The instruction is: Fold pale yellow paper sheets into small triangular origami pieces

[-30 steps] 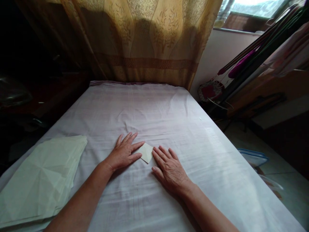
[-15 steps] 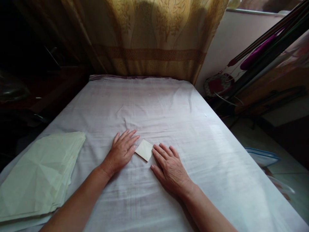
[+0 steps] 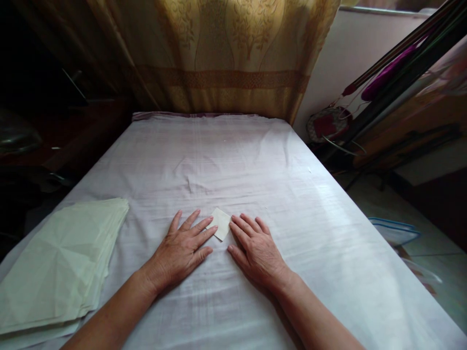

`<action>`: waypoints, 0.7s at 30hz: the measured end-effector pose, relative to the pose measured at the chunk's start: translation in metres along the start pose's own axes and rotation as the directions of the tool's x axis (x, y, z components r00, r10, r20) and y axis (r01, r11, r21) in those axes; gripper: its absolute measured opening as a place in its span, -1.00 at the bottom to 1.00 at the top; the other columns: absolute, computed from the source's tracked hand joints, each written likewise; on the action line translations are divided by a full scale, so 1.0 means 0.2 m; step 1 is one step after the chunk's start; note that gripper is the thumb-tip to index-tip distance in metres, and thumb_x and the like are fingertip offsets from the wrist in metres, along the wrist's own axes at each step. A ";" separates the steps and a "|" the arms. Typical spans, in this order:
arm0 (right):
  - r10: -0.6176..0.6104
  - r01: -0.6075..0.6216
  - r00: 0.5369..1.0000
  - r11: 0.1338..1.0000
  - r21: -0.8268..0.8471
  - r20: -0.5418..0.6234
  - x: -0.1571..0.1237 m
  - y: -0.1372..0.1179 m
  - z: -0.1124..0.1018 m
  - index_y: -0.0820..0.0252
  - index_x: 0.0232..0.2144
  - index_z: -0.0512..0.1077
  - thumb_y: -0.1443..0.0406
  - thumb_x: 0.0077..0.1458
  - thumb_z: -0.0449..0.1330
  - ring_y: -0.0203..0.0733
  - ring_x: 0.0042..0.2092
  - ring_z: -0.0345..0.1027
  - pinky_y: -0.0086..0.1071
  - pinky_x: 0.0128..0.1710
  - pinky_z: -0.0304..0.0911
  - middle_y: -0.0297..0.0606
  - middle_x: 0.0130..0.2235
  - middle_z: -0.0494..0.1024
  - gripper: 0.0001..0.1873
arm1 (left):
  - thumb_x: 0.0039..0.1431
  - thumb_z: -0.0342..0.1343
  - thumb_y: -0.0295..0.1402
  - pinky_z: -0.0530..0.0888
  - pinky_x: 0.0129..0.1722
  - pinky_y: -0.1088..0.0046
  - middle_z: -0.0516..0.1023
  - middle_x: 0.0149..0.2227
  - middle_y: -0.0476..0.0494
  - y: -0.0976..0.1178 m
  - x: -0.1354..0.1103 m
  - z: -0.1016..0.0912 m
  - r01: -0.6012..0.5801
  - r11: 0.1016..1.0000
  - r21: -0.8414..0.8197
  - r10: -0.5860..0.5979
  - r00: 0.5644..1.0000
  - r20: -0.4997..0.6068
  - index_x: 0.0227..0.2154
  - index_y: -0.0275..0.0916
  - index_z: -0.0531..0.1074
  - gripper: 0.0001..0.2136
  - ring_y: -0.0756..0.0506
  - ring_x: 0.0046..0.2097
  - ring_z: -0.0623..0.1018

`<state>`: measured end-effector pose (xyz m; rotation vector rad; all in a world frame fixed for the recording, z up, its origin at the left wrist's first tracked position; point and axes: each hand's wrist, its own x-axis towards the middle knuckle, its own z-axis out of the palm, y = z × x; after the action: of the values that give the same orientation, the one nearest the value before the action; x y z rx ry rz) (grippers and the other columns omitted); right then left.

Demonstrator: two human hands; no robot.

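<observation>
A small folded square of pale paper [image 3: 220, 222] lies turned like a diamond on the white cloth [image 3: 233, 160], between my two hands. My left hand [image 3: 181, 250] is spread flat, palm down, and two of its fingertips overlap the paper's left side. On the other side, my right hand [image 3: 258, 250] rests palm down with fingers stretched out, the fingertips at the paper's right corner. Neither hand grips anything. To the left sits a stack of large pale creased paper sheets [image 3: 62, 262], beside my left forearm.
A patterned golden curtain [image 3: 233, 53] hangs behind the far edge of the cloth-covered surface. Past the right edge are a small red-and-grey bag [image 3: 328, 125], dark slanting poles [image 3: 397, 73] and a blue-rimmed clear item [image 3: 396, 230] low down. Dark furniture [image 3: 83, 126] stands at left.
My left hand has shifted back toward me and spread, its fingertips now over the paper's left side. My right hand has stayed almost in place. The view has tilted slightly.
</observation>
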<state>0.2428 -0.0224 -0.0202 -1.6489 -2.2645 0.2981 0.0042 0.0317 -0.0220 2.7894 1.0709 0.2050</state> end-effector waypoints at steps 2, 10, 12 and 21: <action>0.002 -0.002 1.000 1.000 0.001 -0.006 0.00 0.00 0.00 0.17 0.22 0.30 0.21 0.23 0.15 0.07 0.32 0.08 0.07 0.31 -0.11 -0.14 0.28 0.30 -0.47 | 0.38 -0.07 -0.14 -0.18 0.32 -0.15 0.31 0.30 -0.05 -0.02 0.00 0.01 0.023 1.000 0.007 -0.023 0.999 -0.036 0.27 -0.01 0.22 -0.56 -0.31 0.36 0.15; -0.008 0.008 1.000 1.000 0.007 -0.023 0.00 0.00 0.00 0.16 0.21 0.30 0.22 0.21 0.16 0.08 0.31 0.10 0.08 0.29 -0.09 -0.12 0.27 0.33 -0.47 | 0.32 0.06 -0.20 -0.10 0.31 -0.14 0.46 0.19 -0.16 -0.02 0.04 -0.01 -0.006 0.998 0.062 0.019 0.978 -0.206 0.13 -0.18 0.40 -0.62 -0.33 0.28 0.30; -0.008 0.009 1.000 1.000 0.011 -0.026 0.01 0.00 0.01 0.16 0.20 0.31 0.23 0.20 0.17 0.08 0.31 0.11 0.09 0.29 -0.08 -0.12 0.26 0.33 -0.48 | 0.30 0.10 -0.23 -0.02 0.30 -0.11 0.50 0.14 -0.18 -0.01 0.08 -0.04 -0.052 0.995 0.087 0.072 0.969 -0.235 0.08 -0.20 0.44 -0.66 -0.32 0.23 0.37; -0.070 0.073 0.996 0.996 0.047 -0.050 0.07 0.05 -0.02 0.27 0.15 0.35 0.30 0.10 0.24 0.09 0.19 0.26 0.00 0.20 0.12 -0.07 0.17 0.44 -0.45 | 0.36 0.02 -0.28 0.27 0.19 0.13 0.66 -0.22 -0.06 -0.03 0.19 -0.06 -0.209 0.963 0.169 0.255 0.909 -0.329 -0.23 -0.18 0.51 -0.82 -0.12 -0.12 0.59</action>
<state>0.2497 -0.0053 -0.0176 -1.5310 -2.2564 0.2901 0.0266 0.0626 -0.0081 3.0745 0.8312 0.7061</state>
